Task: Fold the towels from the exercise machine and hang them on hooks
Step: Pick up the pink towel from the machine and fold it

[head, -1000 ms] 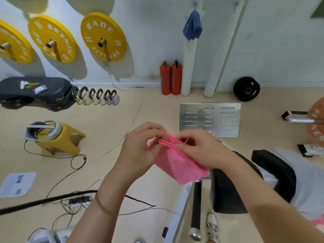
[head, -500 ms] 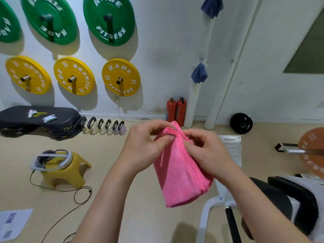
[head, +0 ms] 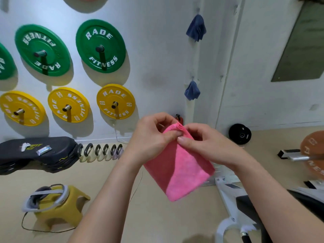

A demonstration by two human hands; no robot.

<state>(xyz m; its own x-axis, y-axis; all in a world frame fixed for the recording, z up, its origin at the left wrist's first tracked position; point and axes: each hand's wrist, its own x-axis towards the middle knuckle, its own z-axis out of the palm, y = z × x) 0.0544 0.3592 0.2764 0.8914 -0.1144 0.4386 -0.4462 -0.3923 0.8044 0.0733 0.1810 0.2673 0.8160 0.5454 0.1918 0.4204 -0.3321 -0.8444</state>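
Observation:
A folded pink towel [head: 180, 174] hangs in front of me, held by its top corner. My left hand [head: 150, 137] pinches that corner from the left and my right hand [head: 205, 142] pinches it from the right, thumbs meeting at the bunched edge. Two dark blue towels hang on hooks on a white wall pipe: an upper blue towel [head: 196, 28] and a lower blue towel [head: 192, 90]. The white frame and black pad of the exercise machine [head: 233, 195] sit at the lower right.
Green and yellow weight plates [head: 100, 46] hang on the wall at left. Below them are black mats [head: 40, 153], a row of kettlebells [head: 100, 151], a yellow stool [head: 57, 206] with a headset, and a black plate [head: 239, 133] by the wall.
My view has lifted from the floor up to the wall, bringing the upper blue towel into sight. Both hands have raised the pink towel, which now hangs down from its pinched corner.

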